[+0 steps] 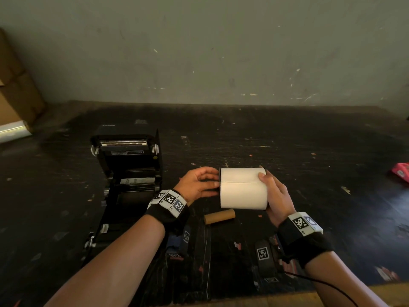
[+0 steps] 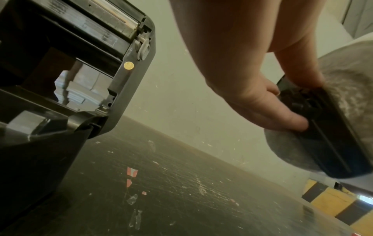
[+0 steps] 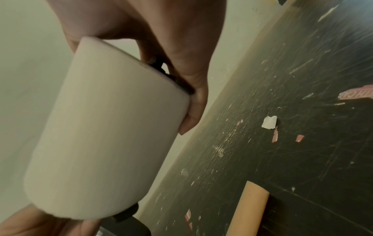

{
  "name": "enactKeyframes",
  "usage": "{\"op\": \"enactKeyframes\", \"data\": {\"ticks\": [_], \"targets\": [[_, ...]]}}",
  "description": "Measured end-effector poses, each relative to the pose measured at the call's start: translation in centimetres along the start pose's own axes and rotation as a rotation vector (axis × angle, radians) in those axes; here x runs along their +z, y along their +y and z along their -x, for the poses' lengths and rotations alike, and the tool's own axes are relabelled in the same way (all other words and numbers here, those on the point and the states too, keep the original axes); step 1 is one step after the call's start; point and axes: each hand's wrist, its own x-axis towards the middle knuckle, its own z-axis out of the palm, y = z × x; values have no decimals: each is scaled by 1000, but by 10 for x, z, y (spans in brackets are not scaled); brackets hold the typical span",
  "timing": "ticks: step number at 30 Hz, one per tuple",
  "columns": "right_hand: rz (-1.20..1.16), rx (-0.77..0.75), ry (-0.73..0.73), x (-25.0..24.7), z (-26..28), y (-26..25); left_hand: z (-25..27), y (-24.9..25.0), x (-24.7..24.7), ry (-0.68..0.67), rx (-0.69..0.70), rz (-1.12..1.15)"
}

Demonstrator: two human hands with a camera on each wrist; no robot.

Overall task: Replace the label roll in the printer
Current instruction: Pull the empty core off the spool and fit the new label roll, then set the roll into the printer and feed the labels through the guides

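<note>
A fat white label roll [image 1: 243, 188] hangs on its side above the dark table, to the right of the black printer [image 1: 128, 165], whose lid stands open. My right hand [image 1: 276, 196] grips the roll's right end, thumb on top. My left hand [image 1: 197, 185] pinches the black roll holder [image 2: 327, 137] that lies across the roll's left end face. In the right wrist view the roll [image 3: 105, 135] fills the left half, with black holder parts showing at both ends. An empty brown cardboard core [image 1: 219, 216] lies on the table just below the roll.
Cardboard boxes [image 1: 15, 85] stand at the back left against the wall. A red packet [image 1: 400, 171] lies at the far right. Black straps with square markers [image 1: 263, 255] lie near the front edge, and a thin cable [image 1: 321, 282] runs there. Paper scraps dot the table.
</note>
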Motion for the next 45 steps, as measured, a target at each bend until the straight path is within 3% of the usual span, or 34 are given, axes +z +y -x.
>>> {"op": "enactKeyframes", "data": {"ticks": [7, 12, 20, 23, 30, 37, 45], "targets": [[53, -46, 31, 7, 3, -3, 9, 8, 2, 48, -103, 98], [105, -52, 15, 35, 5, -1, 25, 14, -3, 181, -36, -69], [133, 27, -82, 105, 3, 20, 81, 4, -61, 396, -23, 84], [23, 56, -114, 133, -2, 33, 107, 0, -86, 482, 2, 161], [203, -61, -223, 193, 3, 51, 149, -5, -131, 658, 53, 191], [213, -47, -238, 222, -29, 64, 152, -8, -156, 784, 86, 173], [239, -43, -321, 234, -66, 80, 129, -2, -182, 796, 40, -50]]}}
